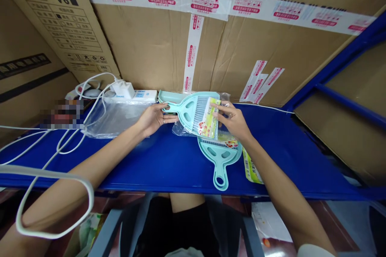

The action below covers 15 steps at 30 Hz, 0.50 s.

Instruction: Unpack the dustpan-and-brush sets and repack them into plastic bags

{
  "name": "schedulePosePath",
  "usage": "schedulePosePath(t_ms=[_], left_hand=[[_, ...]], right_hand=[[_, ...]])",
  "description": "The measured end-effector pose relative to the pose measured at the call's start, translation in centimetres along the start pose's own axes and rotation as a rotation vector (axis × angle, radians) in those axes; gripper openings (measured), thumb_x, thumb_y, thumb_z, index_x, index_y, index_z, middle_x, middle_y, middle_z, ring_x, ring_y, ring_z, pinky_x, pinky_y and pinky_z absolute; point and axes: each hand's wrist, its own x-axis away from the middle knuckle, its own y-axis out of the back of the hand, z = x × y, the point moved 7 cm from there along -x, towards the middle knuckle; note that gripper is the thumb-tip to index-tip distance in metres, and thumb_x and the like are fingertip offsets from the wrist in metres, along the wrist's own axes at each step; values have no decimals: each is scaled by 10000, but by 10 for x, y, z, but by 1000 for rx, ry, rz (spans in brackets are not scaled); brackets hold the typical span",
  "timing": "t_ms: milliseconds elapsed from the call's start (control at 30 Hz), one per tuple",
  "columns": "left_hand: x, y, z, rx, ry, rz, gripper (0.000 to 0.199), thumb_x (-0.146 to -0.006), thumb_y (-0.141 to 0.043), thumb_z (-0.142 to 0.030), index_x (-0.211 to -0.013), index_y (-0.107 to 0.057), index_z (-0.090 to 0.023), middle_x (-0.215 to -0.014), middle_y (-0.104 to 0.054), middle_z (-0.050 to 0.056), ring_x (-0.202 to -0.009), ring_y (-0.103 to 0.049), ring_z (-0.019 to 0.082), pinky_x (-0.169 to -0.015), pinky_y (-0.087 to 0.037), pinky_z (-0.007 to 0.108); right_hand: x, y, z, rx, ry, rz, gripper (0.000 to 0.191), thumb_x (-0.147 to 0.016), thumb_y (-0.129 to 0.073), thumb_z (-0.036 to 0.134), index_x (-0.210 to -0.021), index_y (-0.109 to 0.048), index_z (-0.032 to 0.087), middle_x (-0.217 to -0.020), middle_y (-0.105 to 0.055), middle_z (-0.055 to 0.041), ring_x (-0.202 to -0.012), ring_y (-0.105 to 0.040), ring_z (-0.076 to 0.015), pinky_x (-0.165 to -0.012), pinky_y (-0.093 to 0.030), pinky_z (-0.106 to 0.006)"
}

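Note:
My left hand (pixel 155 119) pinches the handle of a mint-green dustpan and brush set (pixel 187 113), held tilted above the table. Across its bristles lies a yellow and white printed card (pixel 210 118), which the fingers of my right hand (pixel 230 118) grip at the right edge. Clear plastic film (pixel 181 129) shows around the set. Below it, a second mint-green dustpan and brush set (pixel 221 160) lies on the blue table with its handle toward me. Behind the held set, another mint-green piece (pixel 171 96) is partly hidden.
Clear plastic bags (pixel 116 116) lie on the left beside a white power strip (pixel 146 96) and looping white cables (pixel 57 150). Another yellow card (pixel 251 167) sits under my right forearm. Large cardboard boxes (pixel 150 44) stand behind the blue table (pixel 169 164); a blue frame (pixel 334 54) rises at right.

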Motion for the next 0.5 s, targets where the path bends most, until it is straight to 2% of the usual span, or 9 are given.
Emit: schedulePosePath(t_ms=[100, 200, 300, 400, 500], left_hand=[[0, 1, 1, 6, 3, -7, 153, -984, -544, -126, -922, -684, -128, -829, -767, 94, -779, -821, 286, -859, -700, 473], [-1, 1, 2, 6, 4, -3, 158, -985, -549, -129, -962, -705, -113, -854, -778, 106, -781, -820, 294, -887, -692, 505], [-2, 2, 3, 12, 4, -5, 166, -986, -553, -128, -985, -716, -100, -857, -781, 114, -790, -820, 294, -918, -682, 521], [-2, 3, 3, 20, 4, -13, 167, -989, -548, -128, -967, -711, -98, -854, -779, 119, -795, -822, 287, -915, -686, 497], [-2, 3, 3, 16, 10, -18, 175, -997, -537, -135, -972, -706, -95, -858, -780, 128, -795, -824, 281, -885, -695, 461]], right_hand=[[0, 3, -1, 16, -19, -49, 444, -814, -897, 433, -1228, -829, 286, -1245, -686, -66, -596, -562, -91, -484, -498, -264], [0, 5, 0, 60, -10, -83, 342, -819, -888, 442, -1100, -856, 251, -1203, -662, -74, -580, -557, -76, -455, -486, -249], [0, 1, 0, 68, -31, 0, 358, -830, -871, 472, -1111, -867, 251, -1251, -601, -89, -666, -578, -96, -459, -531, -246], [1, -4, -4, 50, -86, 120, 552, -757, -934, 442, -1277, -823, 294, -1305, -556, -94, -805, -613, -153, -509, -600, -272], [2, -4, -8, 82, -102, 147, 669, -728, -962, 431, -1361, -782, 312, -1303, -542, -94, -871, -620, -176, -629, -656, -326]])
